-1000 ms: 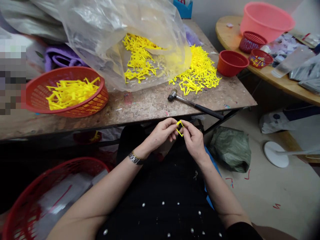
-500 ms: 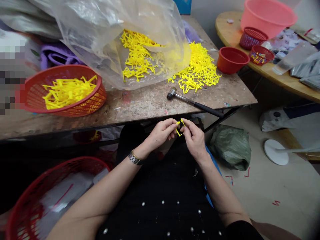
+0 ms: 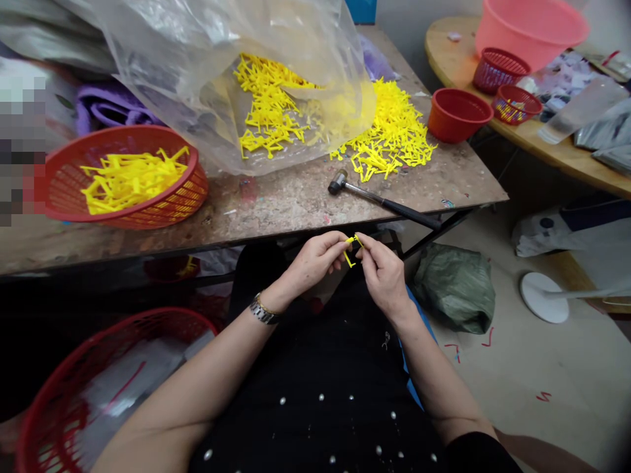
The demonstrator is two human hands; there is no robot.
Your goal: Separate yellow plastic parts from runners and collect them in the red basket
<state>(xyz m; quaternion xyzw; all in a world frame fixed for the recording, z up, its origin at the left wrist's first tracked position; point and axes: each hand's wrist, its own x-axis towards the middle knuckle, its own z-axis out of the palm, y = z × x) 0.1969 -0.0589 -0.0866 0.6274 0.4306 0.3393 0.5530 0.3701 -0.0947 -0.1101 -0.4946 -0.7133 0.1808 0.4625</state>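
Just below the table's front edge, my left hand point(image 3: 315, 263) and my right hand point(image 3: 382, 272) meet, both pinching one small yellow plastic piece point(image 3: 351, 251) between fingertips. My left wrist wears a watch point(image 3: 261, 310). On the table point(image 3: 296, 210) a clear plastic bag point(image 3: 236, 72) holds many more yellow pieces point(image 3: 269, 108), and a loose heap of them point(image 3: 392, 135) lies to its right. A red basket point(image 3: 123, 180) at the left holds several yellow pieces.
A black hammer point(image 3: 382, 200) lies near the table's front edge. A red bowl point(image 3: 458, 115) stands at the table's right corner. A large red basket point(image 3: 98, 387) sits low at my left. A second table point(image 3: 542, 144) at right carries a pink basin point(image 3: 530, 33) and small red baskets.
My hands stay together on the yellow piece; the fingers have shifted slightly and the piece looks more folded. The view has tilted a little.
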